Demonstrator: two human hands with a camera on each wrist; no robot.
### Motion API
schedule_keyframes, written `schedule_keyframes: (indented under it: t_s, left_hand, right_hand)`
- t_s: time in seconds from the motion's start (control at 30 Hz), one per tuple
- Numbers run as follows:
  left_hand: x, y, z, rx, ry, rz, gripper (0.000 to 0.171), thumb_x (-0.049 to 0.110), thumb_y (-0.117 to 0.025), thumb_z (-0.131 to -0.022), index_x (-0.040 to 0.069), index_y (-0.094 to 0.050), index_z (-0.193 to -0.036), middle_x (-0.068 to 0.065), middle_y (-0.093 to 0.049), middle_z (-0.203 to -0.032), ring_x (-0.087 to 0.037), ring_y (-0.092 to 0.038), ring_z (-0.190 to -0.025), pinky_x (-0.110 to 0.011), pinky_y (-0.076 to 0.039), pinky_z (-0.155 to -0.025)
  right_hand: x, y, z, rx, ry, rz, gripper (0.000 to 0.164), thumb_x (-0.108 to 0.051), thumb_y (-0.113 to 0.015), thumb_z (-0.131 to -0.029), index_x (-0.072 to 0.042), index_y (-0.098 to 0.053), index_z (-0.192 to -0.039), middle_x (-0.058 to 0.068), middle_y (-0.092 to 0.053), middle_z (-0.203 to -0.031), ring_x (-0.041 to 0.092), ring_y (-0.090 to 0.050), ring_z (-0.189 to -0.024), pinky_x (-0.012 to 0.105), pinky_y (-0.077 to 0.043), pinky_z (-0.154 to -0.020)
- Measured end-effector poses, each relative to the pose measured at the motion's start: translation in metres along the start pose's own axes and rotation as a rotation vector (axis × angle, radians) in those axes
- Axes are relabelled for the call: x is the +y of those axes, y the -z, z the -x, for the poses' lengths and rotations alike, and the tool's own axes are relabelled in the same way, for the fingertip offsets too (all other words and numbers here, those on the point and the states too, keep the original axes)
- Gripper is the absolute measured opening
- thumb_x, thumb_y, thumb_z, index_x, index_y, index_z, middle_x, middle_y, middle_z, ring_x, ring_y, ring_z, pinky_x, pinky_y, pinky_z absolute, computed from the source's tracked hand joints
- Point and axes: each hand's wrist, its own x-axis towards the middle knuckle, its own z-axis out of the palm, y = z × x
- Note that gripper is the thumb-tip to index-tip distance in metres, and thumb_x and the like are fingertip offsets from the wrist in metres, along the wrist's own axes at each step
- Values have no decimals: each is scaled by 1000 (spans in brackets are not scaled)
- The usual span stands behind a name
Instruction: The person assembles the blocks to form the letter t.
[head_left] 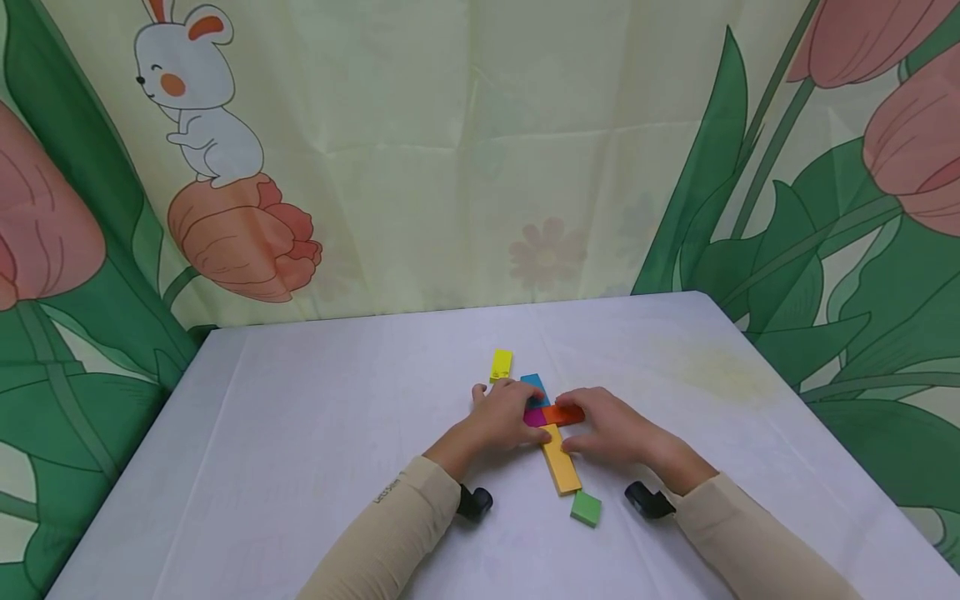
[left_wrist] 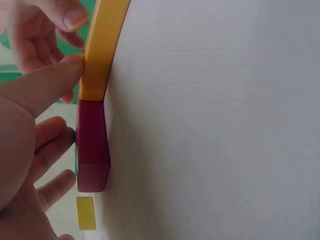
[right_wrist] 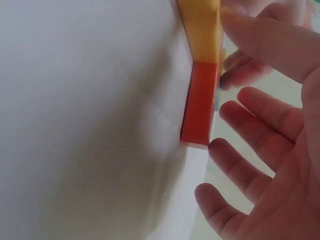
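Several flat coloured blocks lie in a row on the white table. An amber block (head_left: 562,465) meets a magenta block (head_left: 534,417) and a red-orange block (head_left: 564,415) at its far end; a blue block (head_left: 533,381) lies beyond. My left hand (head_left: 497,417) bends over the magenta side, its thumb touching the amber block (left_wrist: 96,75) and a fingertip at the magenta block's upper edge. From the other side my right hand (head_left: 611,427) has its thumb against the amber block, its fingers loosely spread about the red-orange block (right_wrist: 200,105).
Beyond the left hand lies a bright yellow block (head_left: 502,362). A green block (head_left: 586,509) sits off the amber block's near end. The white table (head_left: 337,400) reaches back to a curtain (head_left: 420,208) printed with tulips and a white animal.
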Motion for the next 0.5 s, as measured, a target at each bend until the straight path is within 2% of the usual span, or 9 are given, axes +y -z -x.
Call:
schedule_keyframes:
  t_s: [0.3, 0.5]
  left_hand:
    - [-2, -2, -2, 9, -7, 9, 65, 45, -85, -77, 24, -61, -133, 2, -59, -128, -22, -41, -132, -62, -22, -107]
    - [-2, -2, 0, 28, -30, -6, 65, 47, -83, -78, 23, -61, -134, 3, -60, -128, -22, -42, -131, -63, -22, -106]
  right_hand:
    - [1, -1, -10, -33, -7, -52, 68, -23, -85, -81, -4, -56, -139, 9, -58, -134, 30, -50, -124, 49, -46, -100]
    - [1, 0, -13, -51, 26, -72, 66, -21, -85, -81, -6, -58, -139, 7, -59, -134, 30, -50, -124, 50, -45, -101]
